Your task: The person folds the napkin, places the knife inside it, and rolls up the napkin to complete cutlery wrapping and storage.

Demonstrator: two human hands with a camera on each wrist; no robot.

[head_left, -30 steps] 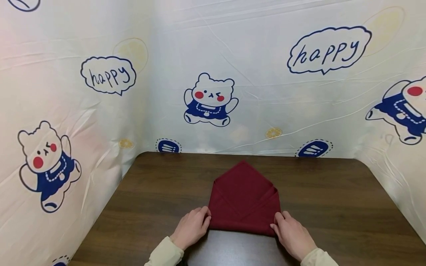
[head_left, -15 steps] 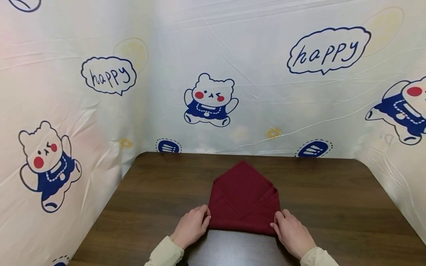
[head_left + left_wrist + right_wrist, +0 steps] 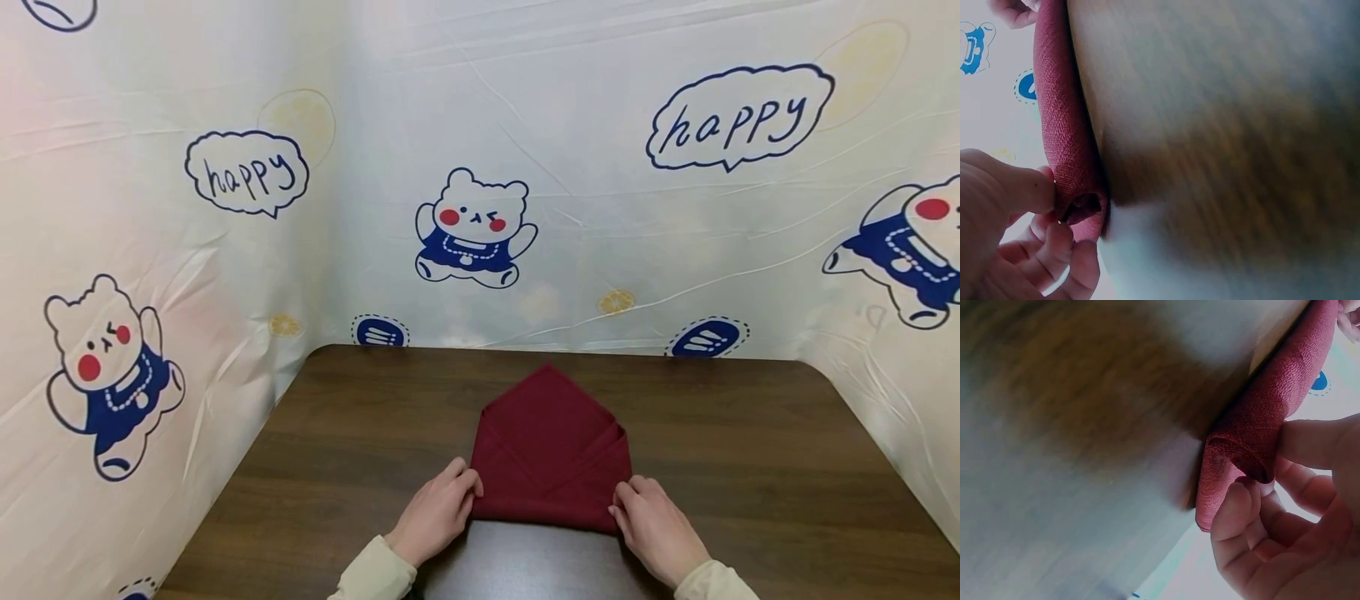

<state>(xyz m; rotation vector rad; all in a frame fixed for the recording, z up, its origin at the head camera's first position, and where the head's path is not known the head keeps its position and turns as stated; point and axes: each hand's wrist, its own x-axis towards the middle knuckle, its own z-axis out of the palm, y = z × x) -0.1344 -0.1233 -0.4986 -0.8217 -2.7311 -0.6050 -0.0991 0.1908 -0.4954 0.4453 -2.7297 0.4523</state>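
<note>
Maroon cloth (image 3: 551,450), head view: lies flat on a dark wood-grain table (image 3: 360,433), slightly right of the picture's middle. Outline five-sided; one corner points toward the far table edge. Fold lines slope inward from both sides and meet in a V; the near edge forms a thick, straight band. Left hand (image 3: 438,512) at the near left corner, right hand (image 3: 660,529) at the near right corner; each pinches its end of the band. Pale sleeves (image 3: 375,571) reach both wrists. Behind and to the sides of the table hangs a pale printed sheet (image 3: 360,250) with winking bears, lemon slices and speech bubbles reading "happy".

Left wrist view: near band seen end-on, as a roll with a dark hollow (image 3: 1082,206) at its end. Left hand pinches this end, digits on either side of the cloth; the lower fingers (image 3: 1054,256) are bent beneath the opening. Part of the right hand shows at the roll's far end, upper left. Table surface blurred.

Right wrist view: roll runs diagonally up to the upper right corner. Right hand pinches the near end, one digit against the outer side, another fingertip (image 3: 1235,503) at the open fold. Left hand only partly visible, at the picture's right edge. Table blurred again; print detail on the sheet too small to read.
</note>
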